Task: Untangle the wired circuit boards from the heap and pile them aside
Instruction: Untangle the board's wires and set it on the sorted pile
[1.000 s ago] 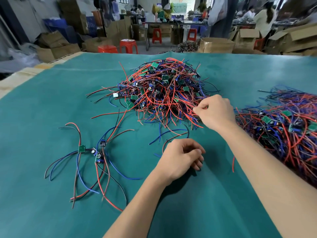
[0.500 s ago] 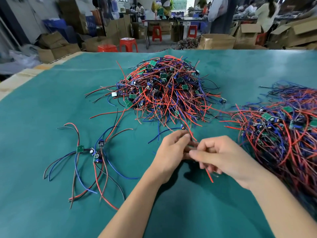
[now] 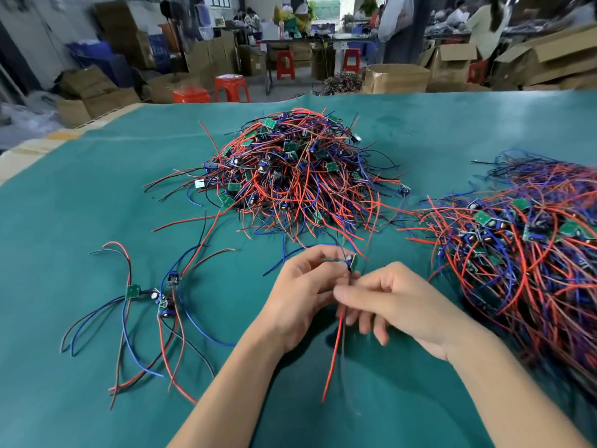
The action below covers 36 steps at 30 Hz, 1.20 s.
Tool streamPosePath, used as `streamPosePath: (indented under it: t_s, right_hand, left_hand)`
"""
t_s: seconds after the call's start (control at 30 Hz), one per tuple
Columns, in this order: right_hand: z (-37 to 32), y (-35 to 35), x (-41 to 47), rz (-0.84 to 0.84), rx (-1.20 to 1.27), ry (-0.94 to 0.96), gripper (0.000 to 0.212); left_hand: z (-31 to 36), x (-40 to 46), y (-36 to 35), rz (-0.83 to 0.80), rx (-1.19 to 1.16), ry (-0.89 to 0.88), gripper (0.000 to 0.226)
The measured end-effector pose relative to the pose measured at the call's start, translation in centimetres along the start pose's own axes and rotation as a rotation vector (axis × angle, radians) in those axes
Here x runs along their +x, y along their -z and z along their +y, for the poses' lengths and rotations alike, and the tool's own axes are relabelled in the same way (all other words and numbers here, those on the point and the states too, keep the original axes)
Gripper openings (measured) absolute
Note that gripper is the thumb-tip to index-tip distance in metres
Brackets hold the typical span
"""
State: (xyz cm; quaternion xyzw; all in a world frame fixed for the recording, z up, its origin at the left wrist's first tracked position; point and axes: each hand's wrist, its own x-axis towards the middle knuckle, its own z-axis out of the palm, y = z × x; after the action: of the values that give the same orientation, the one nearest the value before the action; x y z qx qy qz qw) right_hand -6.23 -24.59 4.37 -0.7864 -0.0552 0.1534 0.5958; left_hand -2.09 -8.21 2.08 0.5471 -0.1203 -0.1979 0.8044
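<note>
The green table cover (image 3: 80, 221) fills most of your view, from the lower edge up to the upper third of the frame. On it, at the right edge, lies your largest mass of wired boards (image 3: 523, 263), a long spread of red and blue leads with green boards showing through. Above centre sits the tangled heap (image 3: 290, 176), a rounded mound of red, blue and black wires with small green boards scattered through it. At lower left lies a small loose group of boards (image 3: 155, 299), their long leads fanned out over the cover, well apart from the heap.

Both your hands meet at lower centre, just below the heap. Your left hand (image 3: 303, 292) is curled, its fingertips pinching one small circuit board (image 3: 352, 261) that stands tilted above your fingers. Your right hand (image 3: 397, 302) touches the left, thumb and forefinger pinching that board's leads just under it, the other fingers loosely spread. A red wire (image 3: 332, 354) hangs from your pinch down toward the lower edge of the frame.
</note>
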Motion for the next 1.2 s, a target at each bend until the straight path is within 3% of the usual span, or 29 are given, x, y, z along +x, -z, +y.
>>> streamPosePath:
  t_s: [0.07,0.13,0.33,0.4,0.53,0.7,0.8,0.9,1.1,1.2]
  right_hand:
    - [0.2,0.0,0.4,0.204,0.069,0.027,0.049]
    - [0.4,0.0,0.6,0.341,0.076,0.064,0.043]
    - [0.9,-0.8,1.0,0.464,0.133,0.136,0.007]
    - [0.9,-0.8,1.0,0.496,0.174,0.163,0.013]
    - [0.6,-1.0,0.9,0.51,0.127,0.211,0.019]
    - [0.6,-1.6,0.7,0.574,-0.21,0.332,0.036]
    - [0.6,-1.8,0.7,0.599,-0.289,0.388,0.042]
    - [0.3,-1.6,0.8,0.568,-0.104,0.366,0.019]
    - [0.1,-0.5,0.7,0.438,0.21,0.254,0.024]
    - [0.2,-0.1,0.7,0.356,0.238,0.216,0.028]
  left_hand:
    - [0.0,0.0,0.1,-0.024,-0.005,-0.024,0.019]
    - [0.0,0.0,0.1,-0.033,0.016,-0.042,0.021]
    - [-0.2,0.0,0.3,-0.031,0.035,-0.072,0.034]
    - [-0.1,0.0,0.3,-0.04,0.042,-0.076,0.036]
    - [0.1,-0.1,0.1,-0.06,0.009,-0.054,0.032]
    - [-0.3,0.1,0.0,-0.015,-0.039,-0.079,0.031]
    - [-0.4,0.1,0.0,0.011,-0.078,-0.056,0.02]
    - [-0.3,0.1,0.4,-0.039,-0.056,-0.046,0.017]
    - [-0.2,-0.1,0.4,-0.16,0.005,-0.001,0.026]
    - [0.0,-0.1,0.4,-0.208,0.035,0.006,0.024]
